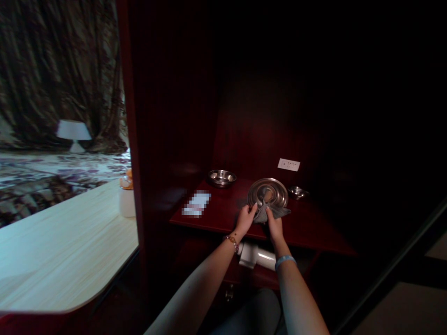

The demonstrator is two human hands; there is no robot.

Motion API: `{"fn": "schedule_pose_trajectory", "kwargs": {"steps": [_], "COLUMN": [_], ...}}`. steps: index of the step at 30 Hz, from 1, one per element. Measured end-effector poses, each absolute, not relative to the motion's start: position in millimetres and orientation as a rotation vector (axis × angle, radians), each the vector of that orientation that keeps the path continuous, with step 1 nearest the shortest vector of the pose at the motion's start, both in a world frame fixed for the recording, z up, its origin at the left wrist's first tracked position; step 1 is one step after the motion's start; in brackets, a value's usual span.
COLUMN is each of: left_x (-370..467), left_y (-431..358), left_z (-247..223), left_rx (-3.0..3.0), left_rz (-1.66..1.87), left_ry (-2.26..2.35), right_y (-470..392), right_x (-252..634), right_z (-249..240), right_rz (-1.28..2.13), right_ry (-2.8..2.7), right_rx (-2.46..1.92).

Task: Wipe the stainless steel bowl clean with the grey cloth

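A round metal plate (pixel 277 190) is tilted up over the dark red shelf (pixel 223 216), its inner side facing me. My left hand (pixel 246 217) grips its lower left edge, thumb on the rim. At the lower right edge, my right hand (pixel 274 223) is closed on a grey cloth (pixel 280 212), which lies against the plate and hangs out to the right. The cloth hides the lower part of the plate, and the fingers beneath are hidden.
A metal bowl (pixel 222 178) stands back left, and a smaller metal dish (pixel 298 192) right of the plate. A blurred white item (pixel 197 204) lies on the left. Below the shelf is a white cylindrical object (pixel 266 258). A dark red panel (pixel 164 139) rises left, beside a pale table (pixel 70 246).
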State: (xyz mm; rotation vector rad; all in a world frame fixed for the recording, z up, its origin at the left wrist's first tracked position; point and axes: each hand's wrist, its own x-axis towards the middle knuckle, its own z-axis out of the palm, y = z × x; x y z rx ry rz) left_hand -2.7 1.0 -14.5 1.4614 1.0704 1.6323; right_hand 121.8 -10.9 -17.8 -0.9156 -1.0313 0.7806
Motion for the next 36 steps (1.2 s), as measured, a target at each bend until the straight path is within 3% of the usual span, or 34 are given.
{"fn": "schedule_pose_trajectory", "kwargs": {"steps": [12,36], "left_x": [-3.5,-4.0], "left_y": [-4.2,-3.4], "left_z": [-12.3,-11.7], "left_rx": [1.662,1.571], "left_rz": [1.490,1.643], "left_ry": [1.075,1.170], "right_y": [-13.9,-10.8], "right_x": [121.5,120.4], "right_z": [-15.5,-16.5], "right_rz": [0.772,0.801], "right_ry": [-1.031,-1.057], "right_rx": [-0.934,-0.916]}}
